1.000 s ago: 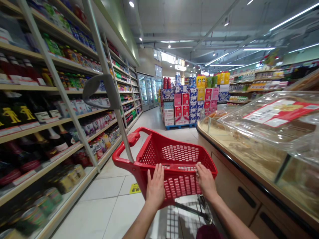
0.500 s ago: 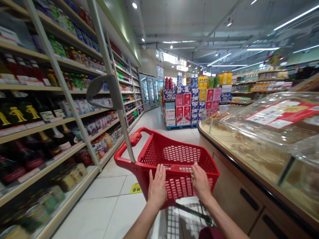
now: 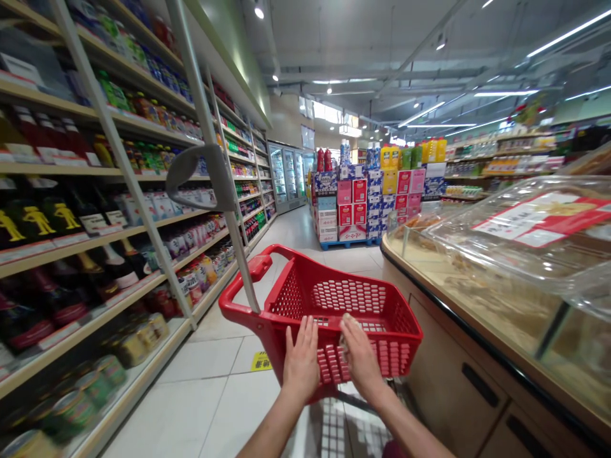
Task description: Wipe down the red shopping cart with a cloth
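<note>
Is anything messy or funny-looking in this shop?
I see no spill or damage. One slightly odd thing: the red plastic shopping cart stands sideways in the white-tiled aisle, and the bare left hand and right hand are at its long side instead of its red handle.

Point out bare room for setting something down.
Bare: white tile floor between the beige shelves and red plastic cart; the cart's visible inside. Crowded: those shelves; right side, with clear plastic boxes; the cart's near rim, by left hand and right hand.
</note>
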`<state>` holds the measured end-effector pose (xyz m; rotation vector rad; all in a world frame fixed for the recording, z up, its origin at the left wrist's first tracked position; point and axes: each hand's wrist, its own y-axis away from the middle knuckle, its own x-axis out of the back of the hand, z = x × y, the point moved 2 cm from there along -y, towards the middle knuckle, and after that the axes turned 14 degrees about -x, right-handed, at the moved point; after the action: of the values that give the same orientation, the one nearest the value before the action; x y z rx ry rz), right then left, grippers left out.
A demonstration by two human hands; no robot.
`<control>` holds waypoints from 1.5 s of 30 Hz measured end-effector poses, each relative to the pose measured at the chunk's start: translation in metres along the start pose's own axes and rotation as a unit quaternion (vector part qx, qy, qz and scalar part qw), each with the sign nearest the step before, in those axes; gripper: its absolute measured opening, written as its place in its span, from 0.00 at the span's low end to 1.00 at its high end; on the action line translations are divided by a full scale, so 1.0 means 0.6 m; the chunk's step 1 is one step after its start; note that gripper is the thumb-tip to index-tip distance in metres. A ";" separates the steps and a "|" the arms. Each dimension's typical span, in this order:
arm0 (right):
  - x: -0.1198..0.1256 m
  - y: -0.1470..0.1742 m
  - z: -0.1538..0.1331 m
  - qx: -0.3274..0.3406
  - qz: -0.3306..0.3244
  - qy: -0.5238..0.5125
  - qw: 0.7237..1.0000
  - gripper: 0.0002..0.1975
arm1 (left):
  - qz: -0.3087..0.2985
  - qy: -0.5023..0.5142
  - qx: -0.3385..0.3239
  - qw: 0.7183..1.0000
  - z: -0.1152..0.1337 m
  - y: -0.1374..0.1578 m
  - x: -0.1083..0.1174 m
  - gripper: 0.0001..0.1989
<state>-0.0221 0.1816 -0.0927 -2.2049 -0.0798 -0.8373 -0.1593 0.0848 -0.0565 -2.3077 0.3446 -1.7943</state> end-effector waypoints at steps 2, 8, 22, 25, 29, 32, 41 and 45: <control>-0.005 0.003 -0.017 0.037 -0.027 -0.022 0.999 0.32 | 0.004 -0.004 -0.010 1.000 -0.003 0.001 -0.002 0.35; 0.037 -0.004 0.089 -0.108 0.013 0.074 0.991 0.26 | 0.005 0.018 -0.009 1.000 -0.004 0.003 -0.006 0.34; 0.005 -0.018 0.005 -0.023 -0.114 -0.098 0.988 0.43 | 0.089 0.036 -0.141 0.985 0.051 -0.065 -0.001 0.25; 0.023 -0.019 0.049 -0.061 -0.144 0.017 0.988 0.38 | 0.101 0.084 -0.125 0.983 0.063 -0.091 -0.014 0.17; 0.036 -0.012 0.071 -0.077 -0.181 0.110 0.974 0.33 | 0.147 0.109 -0.086 0.979 0.021 -0.073 -0.001 0.12; 0.036 -0.004 0.067 -0.069 -0.156 0.123 0.978 0.32 | 0.169 0.089 -0.025 0.981 -0.052 -0.034 0.034 0.14; 0.014 0.017 0.059 -0.055 -0.110 0.122 0.985 0.30 | 0.074 0.123 -0.036 0.989 0.000 -0.026 0.037 0.27; 0.012 0.023 0.070 -0.028 -0.093 0.139 0.986 0.31 | 0.091 0.131 -0.014 0.987 0.042 -0.048 0.022 0.21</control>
<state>0.0107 0.1990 -0.1180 -2.1323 -0.1283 -1.2573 -0.1301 0.1089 -0.0421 -1.9836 0.6046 -2.0103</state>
